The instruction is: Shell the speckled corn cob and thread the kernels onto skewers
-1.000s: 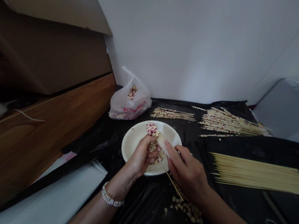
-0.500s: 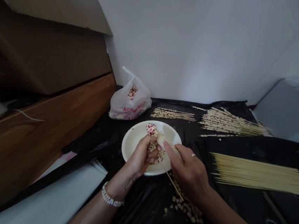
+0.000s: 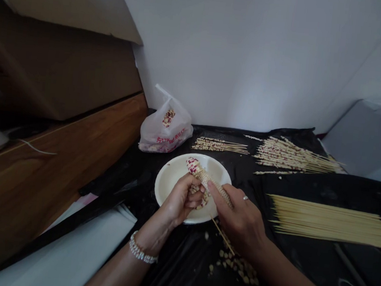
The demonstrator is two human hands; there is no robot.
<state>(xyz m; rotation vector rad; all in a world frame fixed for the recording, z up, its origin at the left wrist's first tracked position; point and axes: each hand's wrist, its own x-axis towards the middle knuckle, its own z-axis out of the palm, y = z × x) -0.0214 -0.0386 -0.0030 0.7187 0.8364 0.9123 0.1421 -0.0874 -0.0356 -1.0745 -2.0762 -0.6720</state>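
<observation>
A corn cob (image 3: 204,176), red and white at its tip and stripped pale lower down, is held over a white bowl (image 3: 168,183). My left hand (image 3: 185,198) is closed around its upper left side. Wrapped on its lower end is my right hand (image 3: 237,212), the thumb lying along the cob. Loose kernels (image 3: 204,200) lie in the bowl below my left fingers. More kernels (image 3: 241,269) are scattered on the black plastic sheet (image 3: 179,259), beside a thin stick (image 3: 221,236) partly under my right hand.
Behind the bowl stand a white plastic bag (image 3: 167,129) and a small row of kernel-threaded sticks (image 3: 219,145). A larger threaded pile (image 3: 286,157) and bare sticks (image 3: 331,222) lie right. Cardboard (image 3: 64,59) is left, a pale box (image 3: 369,137) right.
My left fingers have curled closer together by the cob, and the right hand has shifted slightly. A pale kernel now shows on the sheet just below the bowl.
</observation>
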